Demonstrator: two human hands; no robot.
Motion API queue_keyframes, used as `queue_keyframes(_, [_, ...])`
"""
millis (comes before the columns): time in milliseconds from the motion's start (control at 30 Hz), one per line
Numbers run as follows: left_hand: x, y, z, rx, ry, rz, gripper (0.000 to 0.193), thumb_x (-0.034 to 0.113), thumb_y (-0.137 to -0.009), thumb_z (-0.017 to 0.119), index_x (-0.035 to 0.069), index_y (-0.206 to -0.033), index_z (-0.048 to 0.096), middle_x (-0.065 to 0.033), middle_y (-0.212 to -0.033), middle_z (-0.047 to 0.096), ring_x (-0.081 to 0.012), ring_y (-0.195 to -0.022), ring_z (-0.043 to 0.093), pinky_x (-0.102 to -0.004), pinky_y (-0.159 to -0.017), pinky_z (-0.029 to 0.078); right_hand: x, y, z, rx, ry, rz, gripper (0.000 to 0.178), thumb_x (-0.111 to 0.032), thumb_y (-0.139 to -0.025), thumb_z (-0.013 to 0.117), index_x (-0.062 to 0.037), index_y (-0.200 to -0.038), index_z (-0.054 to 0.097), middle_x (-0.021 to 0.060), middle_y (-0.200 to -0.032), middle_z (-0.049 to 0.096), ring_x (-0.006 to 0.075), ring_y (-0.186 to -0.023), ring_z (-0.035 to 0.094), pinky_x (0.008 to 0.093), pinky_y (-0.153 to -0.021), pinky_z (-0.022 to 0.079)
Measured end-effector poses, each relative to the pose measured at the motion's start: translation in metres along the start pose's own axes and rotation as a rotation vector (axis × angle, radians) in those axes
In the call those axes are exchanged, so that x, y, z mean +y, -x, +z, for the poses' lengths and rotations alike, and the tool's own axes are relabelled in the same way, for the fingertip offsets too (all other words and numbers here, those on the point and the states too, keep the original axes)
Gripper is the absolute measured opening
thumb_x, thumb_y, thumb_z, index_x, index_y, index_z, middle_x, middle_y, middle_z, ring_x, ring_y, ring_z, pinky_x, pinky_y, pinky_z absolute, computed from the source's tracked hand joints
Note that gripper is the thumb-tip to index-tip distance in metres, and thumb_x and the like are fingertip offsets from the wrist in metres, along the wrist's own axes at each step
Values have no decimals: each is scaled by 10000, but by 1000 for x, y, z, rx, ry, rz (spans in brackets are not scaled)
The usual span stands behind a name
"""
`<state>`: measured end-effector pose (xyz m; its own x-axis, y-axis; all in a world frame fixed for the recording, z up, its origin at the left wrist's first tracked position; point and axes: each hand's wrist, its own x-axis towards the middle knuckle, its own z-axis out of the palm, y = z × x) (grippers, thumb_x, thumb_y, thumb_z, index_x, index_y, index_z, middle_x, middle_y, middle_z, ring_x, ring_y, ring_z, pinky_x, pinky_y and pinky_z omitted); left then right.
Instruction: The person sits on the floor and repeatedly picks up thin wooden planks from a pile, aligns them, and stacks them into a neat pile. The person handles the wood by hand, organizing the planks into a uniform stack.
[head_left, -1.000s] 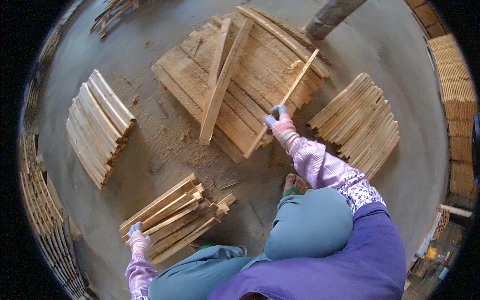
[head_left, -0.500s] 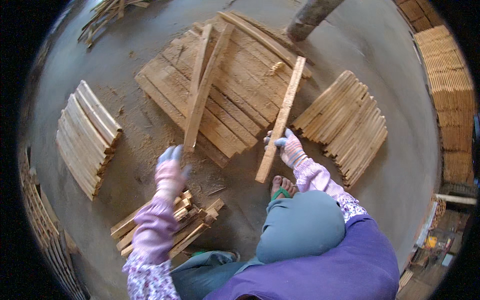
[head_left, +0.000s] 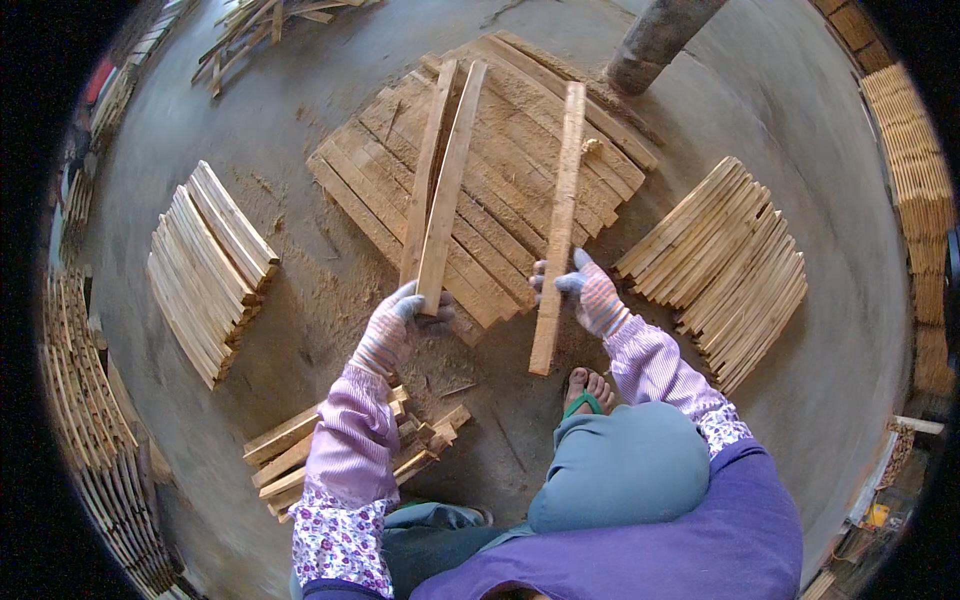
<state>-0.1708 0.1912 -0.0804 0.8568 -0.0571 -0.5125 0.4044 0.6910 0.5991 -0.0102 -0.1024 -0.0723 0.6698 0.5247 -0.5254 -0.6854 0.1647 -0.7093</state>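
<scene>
Both hands wear striped knit gloves with grey fingers. My left hand (head_left: 392, 322) is closed on the near end of a wooden stick (head_left: 452, 190), which slants away over the platform. A second wooden stick (head_left: 428, 175) lies close along its left side; whether my fingers also touch that one I cannot tell. In my right hand (head_left: 588, 290) is a wooden strip (head_left: 562, 200), gripped near its lower part and pointing away from me. Under the sticks lies a low platform of planks (head_left: 370, 210), dusted with sawdust.
Stacked sticks lie at the left (head_left: 205, 280) and right (head_left: 725, 265). A loose pile of short sticks (head_left: 300, 460) is by my left forearm. A round post (head_left: 660, 45) stands beyond the platform. More wood scraps (head_left: 250, 35) lie far left, and my sandalled foot (head_left: 588, 390) is near the platform.
My left hand has reached forward and closed on the near end of a stick. My right hand still holds its strip, now turned more upright in the picture. The view has shifted slightly.
</scene>
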Motion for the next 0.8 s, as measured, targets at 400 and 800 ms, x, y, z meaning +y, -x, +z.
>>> queue_keyframes(400, [-60, -9, 26, 111, -141, -66, 700, 31, -844, 577, -1, -1510, 364, -110, -1344, 576, -227, -1146, 598, -358, -947, 529, -6, -33, 7, -146, -34, 170, 636, 79, -852, 568, -32, -1441, 356, 158, -1223, 619, 289, -1068, 674, 438, -938, 581])
queue_keyframes(800, [-75, -7, 29, 131, -176, -76, 748, 63, -846, 682, 1, -1517, 358, -81, -1451, 510, -214, -1316, 490, -342, -1101, 399, 2, -43, 2, -146, -17, 176, 630, 91, -842, 557, -31, -1429, 361, 166, -1203, 620, 294, -1038, 679, 451, -916, 586])
